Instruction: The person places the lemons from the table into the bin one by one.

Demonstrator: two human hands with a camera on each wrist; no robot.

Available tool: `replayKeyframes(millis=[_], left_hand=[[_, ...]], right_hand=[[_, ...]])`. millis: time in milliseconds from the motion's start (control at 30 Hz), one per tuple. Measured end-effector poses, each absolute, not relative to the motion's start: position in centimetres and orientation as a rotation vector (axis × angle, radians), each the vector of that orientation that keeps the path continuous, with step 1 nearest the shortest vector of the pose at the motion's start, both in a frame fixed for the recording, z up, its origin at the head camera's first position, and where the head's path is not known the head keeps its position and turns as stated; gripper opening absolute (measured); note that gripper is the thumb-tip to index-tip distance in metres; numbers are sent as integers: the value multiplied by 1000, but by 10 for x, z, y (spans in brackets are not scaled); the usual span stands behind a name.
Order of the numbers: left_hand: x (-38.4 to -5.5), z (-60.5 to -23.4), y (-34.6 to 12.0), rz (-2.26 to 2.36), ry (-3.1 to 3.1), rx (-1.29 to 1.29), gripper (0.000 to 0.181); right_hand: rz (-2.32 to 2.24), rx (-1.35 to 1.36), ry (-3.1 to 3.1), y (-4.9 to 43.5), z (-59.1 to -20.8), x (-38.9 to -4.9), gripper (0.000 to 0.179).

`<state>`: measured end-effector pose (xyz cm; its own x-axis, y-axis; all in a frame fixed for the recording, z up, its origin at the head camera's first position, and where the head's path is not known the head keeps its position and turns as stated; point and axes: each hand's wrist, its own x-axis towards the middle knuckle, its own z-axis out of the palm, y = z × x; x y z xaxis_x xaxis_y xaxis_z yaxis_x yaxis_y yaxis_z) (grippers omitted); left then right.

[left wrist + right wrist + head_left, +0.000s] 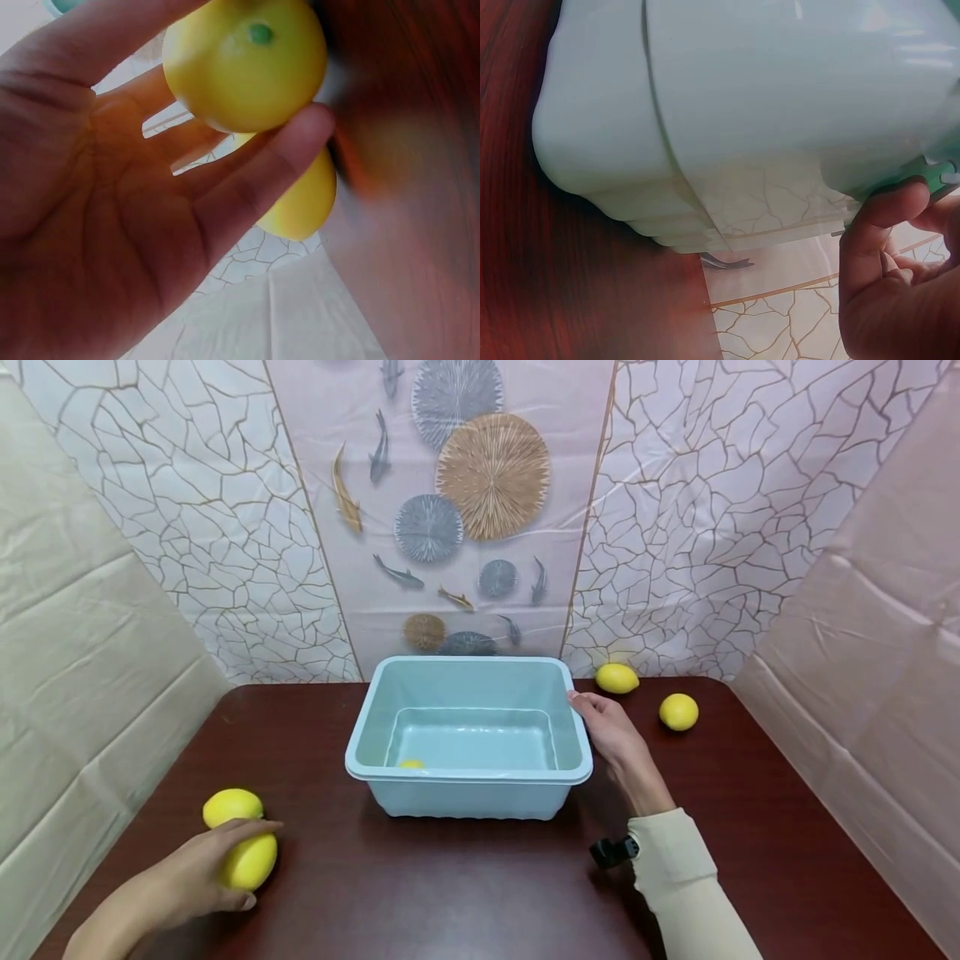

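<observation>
At the left of the table, my left hand [187, 872] curls its fingers and thumb round a yellow lemon [250, 862]. The green nub of this lemon [260, 34] faces the camera in the left wrist view. Just beyond it lies a second lemon [232, 807], partly covered by the fingers in the left wrist view. A light blue plastic basin [472, 797] stands mid-table. My right hand [611, 735] grips its right rim, thumb on top; in the right wrist view the fingers [885, 217] bend at that rim. Inside the basin, one lemon [411, 764] shows only its top above the front wall.
Two more lemons sit at the back right, one lemon [617, 678] by the wall and another lemon [678, 712] nearer the right edge. The dark brown table [465, 885] meets a patterned wall covering [667, 527] behind and beige cloth [862, 693] at the sides.
</observation>
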<state>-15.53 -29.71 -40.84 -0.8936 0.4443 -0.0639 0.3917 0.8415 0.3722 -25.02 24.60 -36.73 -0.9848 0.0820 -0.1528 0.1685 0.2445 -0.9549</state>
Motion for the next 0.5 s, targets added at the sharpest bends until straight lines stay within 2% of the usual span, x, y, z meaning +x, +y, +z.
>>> replayKeyframes(millis=[200,500], left_hand=[[-155,-412,-301,562,2929,736,83],[-154,-418,-299,669,2920,702,74]], right_hand=[[-1885,247,2408,245,-367,-251,55],[-1876,266,2395,242,-365,-250,57]])
